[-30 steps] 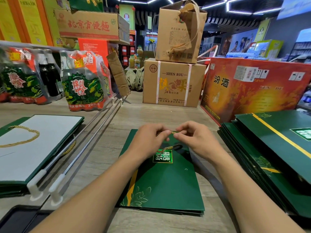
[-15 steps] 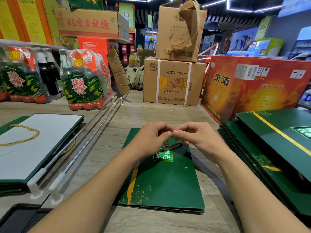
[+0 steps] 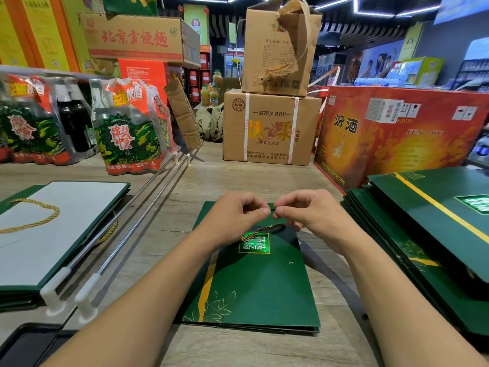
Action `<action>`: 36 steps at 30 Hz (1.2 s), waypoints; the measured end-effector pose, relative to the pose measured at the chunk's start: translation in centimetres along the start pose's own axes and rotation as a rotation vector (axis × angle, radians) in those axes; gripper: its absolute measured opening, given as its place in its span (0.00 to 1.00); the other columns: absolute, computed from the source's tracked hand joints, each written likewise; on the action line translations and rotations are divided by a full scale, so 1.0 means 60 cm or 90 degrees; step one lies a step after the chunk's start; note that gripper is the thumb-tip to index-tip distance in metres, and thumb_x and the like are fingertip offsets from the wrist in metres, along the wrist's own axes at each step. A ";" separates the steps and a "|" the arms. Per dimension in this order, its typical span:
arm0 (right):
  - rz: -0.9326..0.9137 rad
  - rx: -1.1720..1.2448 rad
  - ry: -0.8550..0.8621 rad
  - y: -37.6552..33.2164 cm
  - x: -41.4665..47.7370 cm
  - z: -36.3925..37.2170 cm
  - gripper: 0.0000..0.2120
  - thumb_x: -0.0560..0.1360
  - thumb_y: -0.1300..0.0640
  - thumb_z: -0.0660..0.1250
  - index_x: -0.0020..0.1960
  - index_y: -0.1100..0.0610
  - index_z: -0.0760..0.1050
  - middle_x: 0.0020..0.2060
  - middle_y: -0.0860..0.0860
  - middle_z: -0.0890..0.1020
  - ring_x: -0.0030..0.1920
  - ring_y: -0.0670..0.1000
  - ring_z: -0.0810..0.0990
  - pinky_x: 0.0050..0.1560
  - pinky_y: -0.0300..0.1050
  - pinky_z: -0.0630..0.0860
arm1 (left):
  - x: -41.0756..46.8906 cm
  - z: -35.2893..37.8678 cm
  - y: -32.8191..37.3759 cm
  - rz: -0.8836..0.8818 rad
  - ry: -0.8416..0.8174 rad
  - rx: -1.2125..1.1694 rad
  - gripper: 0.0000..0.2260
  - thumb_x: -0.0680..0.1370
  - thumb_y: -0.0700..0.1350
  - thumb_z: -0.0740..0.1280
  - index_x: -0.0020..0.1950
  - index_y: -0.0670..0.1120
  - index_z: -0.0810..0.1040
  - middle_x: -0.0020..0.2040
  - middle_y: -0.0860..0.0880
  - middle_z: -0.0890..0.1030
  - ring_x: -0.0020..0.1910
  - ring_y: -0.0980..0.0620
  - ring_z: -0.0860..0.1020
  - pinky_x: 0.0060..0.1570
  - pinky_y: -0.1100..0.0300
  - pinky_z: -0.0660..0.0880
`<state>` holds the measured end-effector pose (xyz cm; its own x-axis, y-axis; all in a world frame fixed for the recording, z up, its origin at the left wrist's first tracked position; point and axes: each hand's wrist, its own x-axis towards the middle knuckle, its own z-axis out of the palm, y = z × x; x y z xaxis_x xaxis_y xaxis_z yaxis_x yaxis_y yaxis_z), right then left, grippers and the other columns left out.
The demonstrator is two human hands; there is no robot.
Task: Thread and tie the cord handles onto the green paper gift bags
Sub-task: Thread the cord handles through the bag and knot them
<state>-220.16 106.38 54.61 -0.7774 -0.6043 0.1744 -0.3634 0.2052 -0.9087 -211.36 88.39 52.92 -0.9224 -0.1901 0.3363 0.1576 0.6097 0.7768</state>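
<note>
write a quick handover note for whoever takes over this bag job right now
Left hand pinches the cord at the far edge of the flat green bag.
Right hand pinches the same cord's dark end, close to the left fingertips.
Things: that bag lies between the forearms; stack of green bags on the right, no cords showing; finished bag on the left, bearing a gold cord handle.
Done: the cord's loop lies on this bag; any knot is hidden by fingers.
Left: finish this cord, then probably the right stack.
</note>
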 end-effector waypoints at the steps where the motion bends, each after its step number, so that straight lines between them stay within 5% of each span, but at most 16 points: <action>1: 0.039 -0.062 0.009 0.000 0.000 -0.004 0.05 0.77 0.58 0.74 0.45 0.60 0.84 0.35 0.52 0.86 0.31 0.46 0.77 0.33 0.40 0.73 | 0.000 0.001 -0.001 -0.003 0.001 0.013 0.02 0.79 0.47 0.71 0.47 0.52 0.83 0.40 0.56 0.83 0.39 0.62 0.77 0.43 0.65 0.73; 4: 0.214 -0.300 0.006 -0.006 -0.008 -0.022 0.15 0.80 0.48 0.70 0.43 0.60 0.83 0.32 0.51 0.85 0.30 0.49 0.76 0.29 0.39 0.71 | 0.001 0.003 -0.006 -0.014 0.006 0.027 0.02 0.79 0.46 0.71 0.46 0.52 0.82 0.42 0.56 0.82 0.41 0.60 0.79 0.44 0.64 0.73; 9: 0.341 -0.296 -0.122 -0.016 -0.018 -0.020 0.17 0.79 0.46 0.70 0.47 0.61 0.80 0.33 0.53 0.86 0.28 0.49 0.72 0.28 0.39 0.65 | 0.002 0.006 -0.009 -0.027 0.000 0.055 0.02 0.79 0.47 0.71 0.46 0.53 0.83 0.41 0.56 0.82 0.42 0.59 0.79 0.43 0.65 0.73; 13: 0.305 -0.179 -0.155 -0.018 -0.017 -0.022 0.10 0.77 0.54 0.75 0.45 0.60 0.79 0.33 0.54 0.83 0.28 0.48 0.75 0.26 0.39 0.66 | 0.002 0.006 -0.009 -0.038 0.006 0.088 0.02 0.79 0.48 0.71 0.48 0.51 0.84 0.42 0.56 0.82 0.39 0.63 0.77 0.37 0.74 0.69; 19: 0.300 0.061 -0.138 -0.006 -0.007 -0.002 0.07 0.78 0.69 0.70 0.56 0.68 0.77 0.40 0.59 0.81 0.31 0.49 0.77 0.27 0.41 0.74 | 0.001 -0.001 0.000 -0.031 0.018 0.116 0.02 0.79 0.48 0.71 0.49 0.53 0.83 0.43 0.60 0.82 0.44 0.65 0.78 0.41 0.73 0.70; 22: 0.277 0.065 -0.063 -0.001 -0.002 0.001 0.02 0.78 0.69 0.69 0.47 0.65 0.79 0.34 0.55 0.83 0.30 0.49 0.78 0.28 0.41 0.74 | -0.002 -0.009 0.006 0.015 0.013 0.173 0.02 0.79 0.49 0.70 0.49 0.55 0.82 0.44 0.62 0.81 0.45 0.67 0.77 0.41 0.75 0.68; 24: 0.247 0.046 -0.026 0.001 -0.001 0.001 0.07 0.78 0.68 0.70 0.41 0.62 0.78 0.32 0.54 0.82 0.31 0.49 0.78 0.30 0.41 0.73 | -0.004 -0.011 0.010 0.060 0.005 0.215 0.02 0.80 0.50 0.70 0.49 0.55 0.83 0.45 0.60 0.81 0.46 0.65 0.77 0.44 0.71 0.70; 28: 0.193 0.032 0.007 0.002 0.000 0.009 0.08 0.76 0.67 0.72 0.39 0.60 0.79 0.31 0.52 0.81 0.29 0.48 0.76 0.29 0.40 0.72 | -0.009 -0.003 0.013 0.128 -0.026 0.321 0.06 0.81 0.50 0.68 0.51 0.50 0.83 0.45 0.54 0.80 0.46 0.56 0.76 0.47 0.60 0.71; 36: 0.143 0.029 0.030 0.005 0.006 0.020 0.06 0.76 0.67 0.72 0.40 0.63 0.81 0.34 0.58 0.80 0.30 0.50 0.75 0.27 0.39 0.71 | -0.011 0.002 0.025 0.166 -0.040 0.397 0.09 0.82 0.50 0.65 0.53 0.46 0.81 0.45 0.53 0.75 0.47 0.53 0.71 0.46 0.58 0.67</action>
<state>-219.95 105.32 53.93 -0.8595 -0.5108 -0.0182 -0.1554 0.2951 -0.9427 -210.58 89.54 53.78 -0.9032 0.0571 0.4253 0.1624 0.9628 0.2158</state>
